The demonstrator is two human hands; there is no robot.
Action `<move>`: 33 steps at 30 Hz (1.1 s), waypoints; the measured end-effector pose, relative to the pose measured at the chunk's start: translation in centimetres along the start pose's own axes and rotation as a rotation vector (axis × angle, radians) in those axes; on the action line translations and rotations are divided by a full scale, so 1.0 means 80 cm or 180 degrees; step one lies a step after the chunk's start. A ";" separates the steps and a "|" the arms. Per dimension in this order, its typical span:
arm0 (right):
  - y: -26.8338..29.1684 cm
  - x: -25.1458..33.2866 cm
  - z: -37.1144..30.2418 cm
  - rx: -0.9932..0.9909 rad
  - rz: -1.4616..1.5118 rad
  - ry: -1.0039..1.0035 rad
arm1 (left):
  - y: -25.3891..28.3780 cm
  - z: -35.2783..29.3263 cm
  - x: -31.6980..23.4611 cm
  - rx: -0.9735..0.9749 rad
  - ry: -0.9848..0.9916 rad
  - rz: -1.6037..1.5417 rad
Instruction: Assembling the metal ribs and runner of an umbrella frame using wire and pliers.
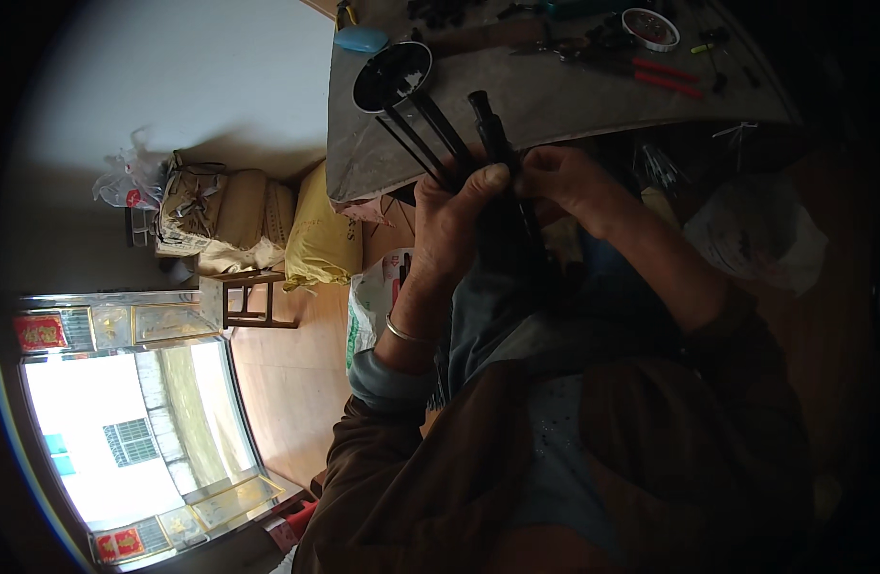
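My left hand is closed round a bundle of black rods, its thumb lying across the front. Thin black rods stick out past the fingers toward the table. A thicker black tube with a stepped collar stands beside them, its lower length running down over my lap. Against the right side of that tube, the fingers of my right hand are pinched together; anything small between them is hidden. Just beyond the rod tips, a round bowl with a pale rim holds dark pieces and some white bits.
On the covered table lie red-handled pliers, a small white dish and a light-blue object. To the left are a wooden stool, a yellow sack and stacked bundles. A clear plastic bag hangs at right.
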State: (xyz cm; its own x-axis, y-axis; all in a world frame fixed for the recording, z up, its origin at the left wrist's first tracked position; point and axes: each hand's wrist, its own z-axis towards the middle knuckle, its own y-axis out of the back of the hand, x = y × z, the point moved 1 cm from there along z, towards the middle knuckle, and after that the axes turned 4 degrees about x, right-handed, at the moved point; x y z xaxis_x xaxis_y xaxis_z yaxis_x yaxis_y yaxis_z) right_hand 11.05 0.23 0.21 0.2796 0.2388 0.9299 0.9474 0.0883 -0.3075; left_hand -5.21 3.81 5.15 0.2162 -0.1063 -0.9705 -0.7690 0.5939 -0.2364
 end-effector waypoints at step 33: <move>0.014 0.019 -0.013 0.0402 0.0156 0.0041 | -0.018 0.012 0.006 0.0616 0.0324 0.0176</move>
State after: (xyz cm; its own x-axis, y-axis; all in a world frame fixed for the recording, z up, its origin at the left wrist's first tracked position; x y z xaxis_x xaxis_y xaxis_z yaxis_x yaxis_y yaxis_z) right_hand 12.71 -0.33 1.48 0.3278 0.2336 0.9154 0.9057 0.1981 -0.3749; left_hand -3.40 3.64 5.07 0.1075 -0.1434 -0.9838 -0.6462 0.7419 -0.1788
